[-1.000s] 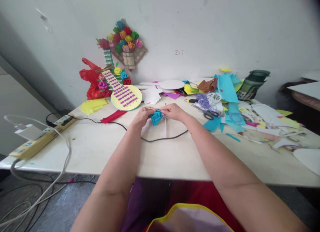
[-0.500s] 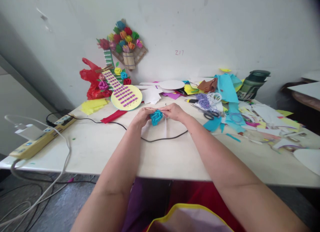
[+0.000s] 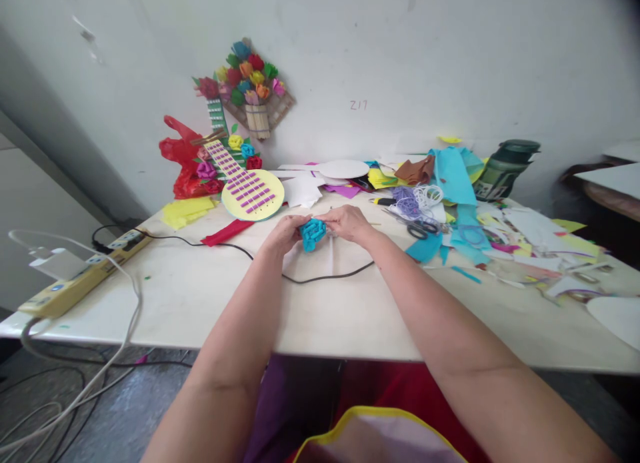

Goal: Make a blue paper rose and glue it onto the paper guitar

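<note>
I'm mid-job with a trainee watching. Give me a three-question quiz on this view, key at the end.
1. Multiple choice: what is between the fingertips of the left hand and the right hand?
A) a green bottle
B) a blue rosette
C) a red strip

2. True or false: the black-handled scissors lie to the right of both hands.

3. Fill in: the white charger at the left is plugged into a yellow ____.

Key: 1. B. 2. True. 3. Power strip.
</note>
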`<action>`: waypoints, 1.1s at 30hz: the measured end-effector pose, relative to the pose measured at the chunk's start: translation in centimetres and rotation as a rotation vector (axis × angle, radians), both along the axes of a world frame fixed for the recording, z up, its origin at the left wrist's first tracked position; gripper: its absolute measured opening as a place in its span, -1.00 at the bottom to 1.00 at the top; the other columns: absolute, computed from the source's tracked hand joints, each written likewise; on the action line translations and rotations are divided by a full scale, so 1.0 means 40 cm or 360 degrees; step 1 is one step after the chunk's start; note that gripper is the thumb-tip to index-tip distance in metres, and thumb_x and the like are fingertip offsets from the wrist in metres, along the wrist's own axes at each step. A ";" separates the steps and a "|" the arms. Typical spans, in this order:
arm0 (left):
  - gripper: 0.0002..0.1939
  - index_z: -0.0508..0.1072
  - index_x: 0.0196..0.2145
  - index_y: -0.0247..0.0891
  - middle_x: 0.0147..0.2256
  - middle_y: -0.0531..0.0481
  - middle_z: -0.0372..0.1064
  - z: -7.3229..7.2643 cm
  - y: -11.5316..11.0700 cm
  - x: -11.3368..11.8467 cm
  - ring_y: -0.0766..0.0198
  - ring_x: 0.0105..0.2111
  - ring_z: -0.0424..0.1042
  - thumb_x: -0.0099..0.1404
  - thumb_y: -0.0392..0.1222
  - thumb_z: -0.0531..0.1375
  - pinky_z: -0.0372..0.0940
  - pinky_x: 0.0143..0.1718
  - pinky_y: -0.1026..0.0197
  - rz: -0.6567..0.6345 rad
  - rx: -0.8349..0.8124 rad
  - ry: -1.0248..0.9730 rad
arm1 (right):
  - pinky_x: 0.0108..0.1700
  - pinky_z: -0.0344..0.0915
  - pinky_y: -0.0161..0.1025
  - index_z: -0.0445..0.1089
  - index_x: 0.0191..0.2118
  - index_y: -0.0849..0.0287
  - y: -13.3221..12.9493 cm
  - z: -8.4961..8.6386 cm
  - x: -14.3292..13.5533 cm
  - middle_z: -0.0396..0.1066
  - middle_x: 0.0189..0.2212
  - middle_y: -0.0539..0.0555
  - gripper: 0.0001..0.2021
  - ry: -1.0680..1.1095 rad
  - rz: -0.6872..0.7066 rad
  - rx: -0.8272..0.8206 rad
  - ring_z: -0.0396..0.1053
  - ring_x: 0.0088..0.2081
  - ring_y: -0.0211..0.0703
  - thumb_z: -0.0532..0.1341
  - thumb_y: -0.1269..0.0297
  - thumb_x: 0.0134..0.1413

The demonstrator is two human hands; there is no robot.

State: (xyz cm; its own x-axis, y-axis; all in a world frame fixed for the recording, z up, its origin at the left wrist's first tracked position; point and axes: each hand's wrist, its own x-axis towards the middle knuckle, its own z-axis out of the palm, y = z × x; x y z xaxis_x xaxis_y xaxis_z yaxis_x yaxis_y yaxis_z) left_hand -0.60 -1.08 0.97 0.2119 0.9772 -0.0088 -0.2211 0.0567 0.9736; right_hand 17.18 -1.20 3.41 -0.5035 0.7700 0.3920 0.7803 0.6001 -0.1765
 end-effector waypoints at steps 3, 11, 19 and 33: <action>-0.83 0.40 -0.57 -0.38 -0.61 0.01 0.31 0.000 0.001 -0.005 0.38 -0.59 0.28 -0.07 -0.19 0.26 0.22 -0.54 0.32 0.0027 0.0020 0.0047 | -0.18 0.24 -0.32 0.37 -0.04 -0.15 -0.001 -0.004 -0.002 0.47 -0.16 -0.09 -0.68 0.0032 0.0010 0.0038 0.40 -0.13 -0.18 0.09 0.27 0.08; -0.82 0.40 -0.60 -0.35 -0.61 0.02 0.30 -0.011 0.018 -0.018 0.38 -0.59 0.27 -0.08 -0.19 0.29 0.20 -0.52 0.30 -0.0062 0.0080 0.0034 | -0.20 0.23 -0.28 0.44 -0.09 -0.03 0.016 -0.018 -0.002 0.49 -0.20 0.00 -0.71 0.0161 0.0003 0.0048 0.40 -0.18 -0.13 0.12 0.25 0.06; -0.85 0.44 -0.54 -0.38 -0.58 0.00 0.33 0.001 0.008 -0.016 0.35 -0.56 0.31 -0.10 -0.24 0.27 0.20 -0.47 0.27 -0.0011 0.0236 0.0116 | -0.31 0.19 -0.33 0.47 -0.13 0.06 0.017 -0.006 0.013 0.50 -0.30 0.03 -0.73 0.0226 0.0133 -0.0045 0.38 -0.28 -0.19 0.14 0.31 0.03; -0.74 0.48 -0.42 -0.37 -0.51 -0.04 0.39 -0.002 0.007 -0.016 0.31 -0.53 0.35 -0.08 -0.14 0.28 0.24 -0.48 0.24 -0.0117 0.0215 -0.0023 | -0.25 0.26 -0.36 0.47 -0.14 0.01 0.024 -0.010 0.018 0.52 -0.30 -0.02 -0.73 0.0396 0.0205 -0.0158 0.43 -0.25 -0.21 0.17 0.35 0.01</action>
State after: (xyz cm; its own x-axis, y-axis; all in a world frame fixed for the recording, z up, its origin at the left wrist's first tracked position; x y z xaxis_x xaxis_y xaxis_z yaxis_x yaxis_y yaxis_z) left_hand -1.22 -0.80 0.90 0.2822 0.9511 0.1253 -0.2354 -0.0579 0.9702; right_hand 17.91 -0.24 3.03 -0.4972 0.7468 0.4418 0.6242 0.6615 -0.4157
